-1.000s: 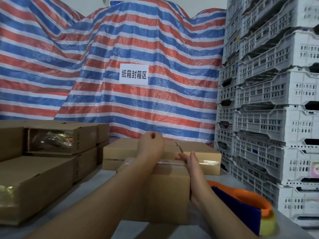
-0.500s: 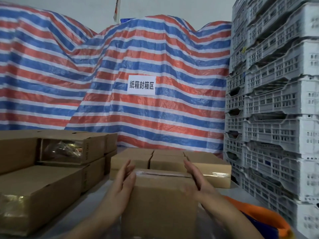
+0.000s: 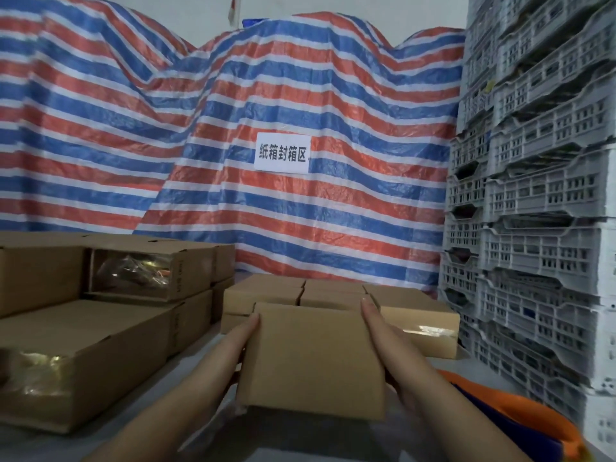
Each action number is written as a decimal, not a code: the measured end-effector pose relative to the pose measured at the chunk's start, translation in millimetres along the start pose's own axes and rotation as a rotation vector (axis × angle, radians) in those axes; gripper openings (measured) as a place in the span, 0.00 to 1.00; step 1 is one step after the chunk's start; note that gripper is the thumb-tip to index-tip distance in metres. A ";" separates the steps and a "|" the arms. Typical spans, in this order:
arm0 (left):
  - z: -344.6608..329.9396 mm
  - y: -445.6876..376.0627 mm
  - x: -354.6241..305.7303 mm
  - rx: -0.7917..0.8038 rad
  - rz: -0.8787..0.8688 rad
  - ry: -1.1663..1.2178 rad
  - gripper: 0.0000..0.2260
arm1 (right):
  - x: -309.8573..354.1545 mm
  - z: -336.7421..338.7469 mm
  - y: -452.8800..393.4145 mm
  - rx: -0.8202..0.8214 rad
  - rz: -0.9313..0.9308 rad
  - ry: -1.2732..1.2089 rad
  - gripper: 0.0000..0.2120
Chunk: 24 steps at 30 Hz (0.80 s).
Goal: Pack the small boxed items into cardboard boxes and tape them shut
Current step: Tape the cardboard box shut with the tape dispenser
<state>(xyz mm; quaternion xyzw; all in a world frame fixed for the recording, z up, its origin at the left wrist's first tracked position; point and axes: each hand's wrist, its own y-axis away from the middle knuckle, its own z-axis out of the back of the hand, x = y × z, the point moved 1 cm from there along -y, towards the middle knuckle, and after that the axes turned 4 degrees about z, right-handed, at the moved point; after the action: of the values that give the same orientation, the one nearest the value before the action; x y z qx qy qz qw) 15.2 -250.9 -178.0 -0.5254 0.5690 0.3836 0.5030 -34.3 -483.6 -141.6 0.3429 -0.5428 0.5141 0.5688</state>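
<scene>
Bare worktop [image 3: 206, 355] forms a lane between stacked cartons [image 3: 100, 328] at left and taped boxes [image 3: 416, 318] ahead; crates [image 3: 533, 261] wall the right.

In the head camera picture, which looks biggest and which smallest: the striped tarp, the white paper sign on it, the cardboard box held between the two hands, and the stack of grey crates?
1. Striped tarp
2. Stack of grey crates
3. Cardboard box held between the hands; it looks large partly because it is nearest the camera
4. White paper sign
</scene>
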 end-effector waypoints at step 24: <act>31.1 -7.3 -2.5 -0.437 -0.109 -0.373 0.16 | -39.2 -67.1 -9.9 0.098 -0.180 -0.290 0.24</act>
<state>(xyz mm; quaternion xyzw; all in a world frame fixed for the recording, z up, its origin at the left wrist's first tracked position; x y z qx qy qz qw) 27.5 -221.5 -181.0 -0.5717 0.3415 0.5594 0.4937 -2.4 -430.6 -189.7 0.4880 -0.5606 0.4321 0.5108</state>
